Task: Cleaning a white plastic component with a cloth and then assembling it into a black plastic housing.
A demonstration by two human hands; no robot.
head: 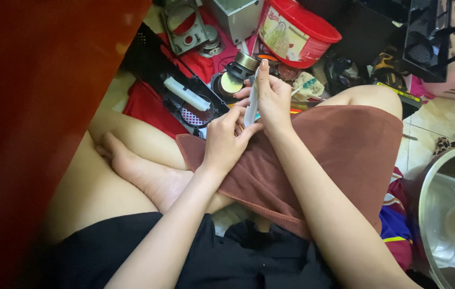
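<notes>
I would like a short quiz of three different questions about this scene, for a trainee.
1. True or false: both hands hold the thin white piece.
2. What lies over the person's right knee? A) a brown towel B) a newspaper C) a blue sheet
3. What colour is the round tub on the floor beyond the hands?

Key
1. True: the left hand and the right hand grip it together.
2. A, the brown towel.
3. Red, the round tub.

1. A tiled floor (pixel 425 134) is seen, largely covered by clutter.
2. A red cloth (pixel 144 104) is spread on it.
3. A red tub (pixel 294 32), a speaker (pixel 238 72) and a black frame (pixel 176 88) are laid there.
</notes>
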